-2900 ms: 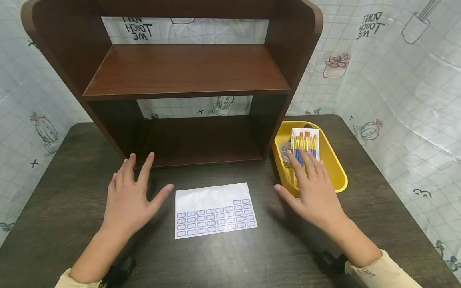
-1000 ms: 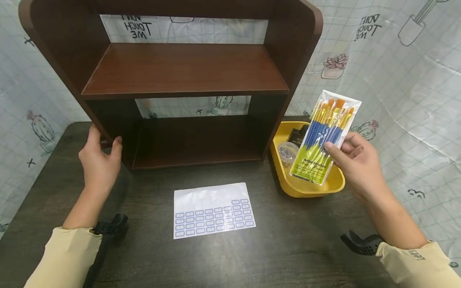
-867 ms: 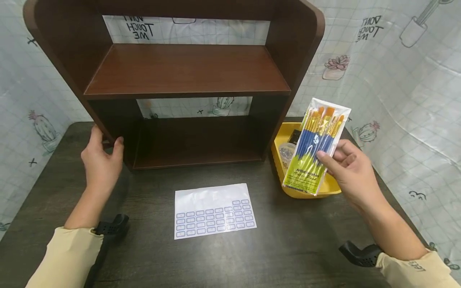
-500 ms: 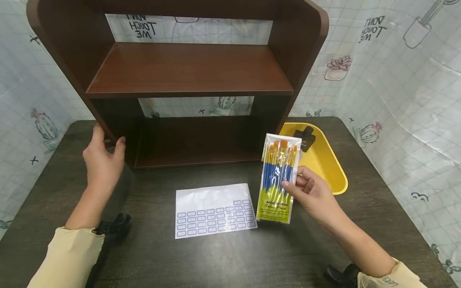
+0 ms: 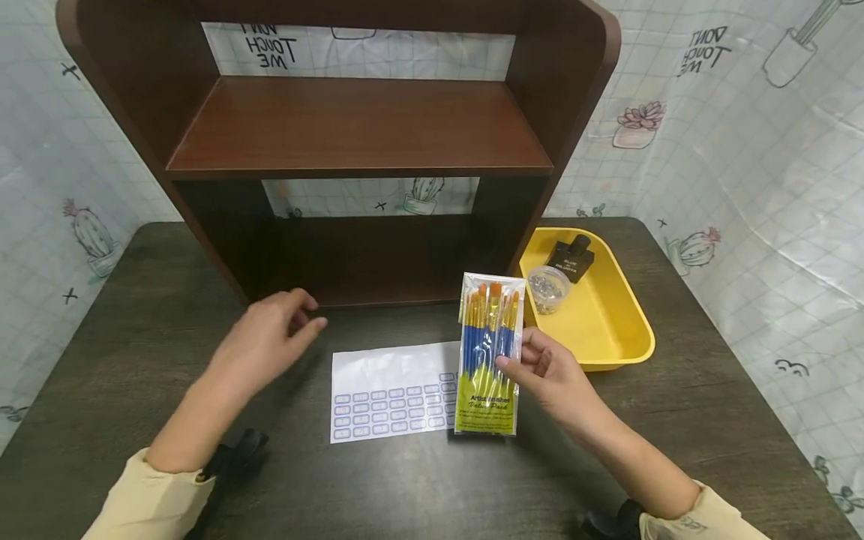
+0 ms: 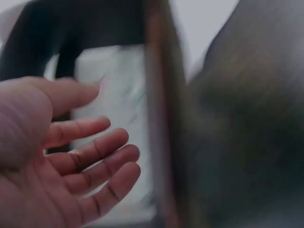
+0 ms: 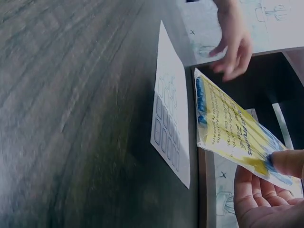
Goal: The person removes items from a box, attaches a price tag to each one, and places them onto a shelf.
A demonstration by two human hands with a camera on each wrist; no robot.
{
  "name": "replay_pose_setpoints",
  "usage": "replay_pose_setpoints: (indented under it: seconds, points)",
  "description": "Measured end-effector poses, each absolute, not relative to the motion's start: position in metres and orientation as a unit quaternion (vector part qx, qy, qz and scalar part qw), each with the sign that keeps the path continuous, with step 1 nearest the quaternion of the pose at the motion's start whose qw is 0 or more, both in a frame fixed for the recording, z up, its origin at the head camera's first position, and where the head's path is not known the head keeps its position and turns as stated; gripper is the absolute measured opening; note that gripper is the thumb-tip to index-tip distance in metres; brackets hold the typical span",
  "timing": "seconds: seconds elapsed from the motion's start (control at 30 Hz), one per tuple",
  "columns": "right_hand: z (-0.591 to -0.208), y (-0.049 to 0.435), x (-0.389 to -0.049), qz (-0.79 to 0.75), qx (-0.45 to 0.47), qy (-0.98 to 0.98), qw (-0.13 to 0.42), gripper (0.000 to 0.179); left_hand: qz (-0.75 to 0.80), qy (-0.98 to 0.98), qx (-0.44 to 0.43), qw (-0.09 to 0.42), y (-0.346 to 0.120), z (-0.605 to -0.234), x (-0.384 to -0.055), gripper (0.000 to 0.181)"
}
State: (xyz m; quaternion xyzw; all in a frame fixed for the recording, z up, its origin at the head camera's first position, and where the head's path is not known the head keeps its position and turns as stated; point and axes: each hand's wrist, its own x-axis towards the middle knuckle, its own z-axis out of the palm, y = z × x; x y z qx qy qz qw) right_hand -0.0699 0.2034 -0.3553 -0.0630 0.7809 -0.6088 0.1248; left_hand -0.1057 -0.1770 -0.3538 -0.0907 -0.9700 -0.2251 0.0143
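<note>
My right hand (image 5: 563,382) pinches a clear packet of paintbrushes (image 5: 487,375) with blue handles and a yellow-green label, thumb in front and fingers behind. The packet is upright above the table and covers the right end of a white label sheet (image 5: 385,390) printed with blue-bordered boxes. In the right wrist view the packet (image 7: 232,128) slants beside the sheet. My left hand (image 5: 263,337) hovers left of the sheet, in front of the shelf, holding nothing. The left wrist view shows this hand (image 6: 71,142) with fingers loosely bent and apart.
A dark brown two-tier shelf (image 5: 358,124) stands at the back of the dark table (image 5: 378,495). Right of it, a yellow tray (image 5: 621,330) holds a small clear tub (image 5: 548,289) and a black bottle-shaped item (image 5: 571,257). A patterned sheet curtain (image 5: 742,225) hangs behind.
The right hand took the brush packet from the yellow tray and brought it left to the label sheet. My left hand let go of the shelf's left side and moved right.
</note>
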Motion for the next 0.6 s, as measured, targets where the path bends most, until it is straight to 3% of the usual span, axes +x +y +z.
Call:
replay_pose_setpoints:
  seconds: [0.13, 0.33, 0.6]
  points:
    - [-0.357, 0.200, -0.071, -0.604, -0.060, 0.784, 0.131, 0.032, -0.203, -0.965, -0.161, -0.044, -0.139, -0.381, -0.104, 0.047]
    - [-0.363, 0.197, -0.072, -0.592, -0.063, 0.789, 0.154, 0.033, -0.171, -0.960, -0.212, -0.059, -0.114, -0.394, -0.106, 0.063]
    - [-0.373, 0.190, -0.072, -0.595, -0.071, 0.782, 0.175, 0.030, -0.194, -0.957, -0.194, -0.091, -0.116, -0.398, -0.112, 0.048]
